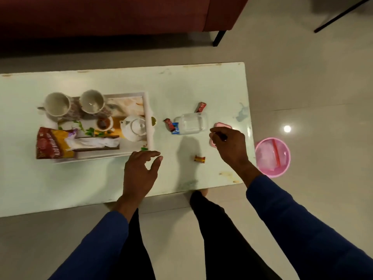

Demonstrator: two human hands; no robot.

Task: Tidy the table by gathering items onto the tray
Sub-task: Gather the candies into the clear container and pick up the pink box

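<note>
My left hand (139, 174) hovers with fingers loosely spread, empty, just off the tray's (149, 118) near corner. My right hand (228, 144) pinches a small dark thing I cannot identify, over a pink lid (219, 124). A wrapped candy (199, 159) lies between them. Farther off, a clear container (191, 123) lies among more candies.

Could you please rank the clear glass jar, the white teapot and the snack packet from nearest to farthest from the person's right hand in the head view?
From the right hand:
1. Clear glass jar, lying on its side just left of the hand.
2. White teapot, at the tray's right end.
3. Snack packet, at the tray's left end.
</note>
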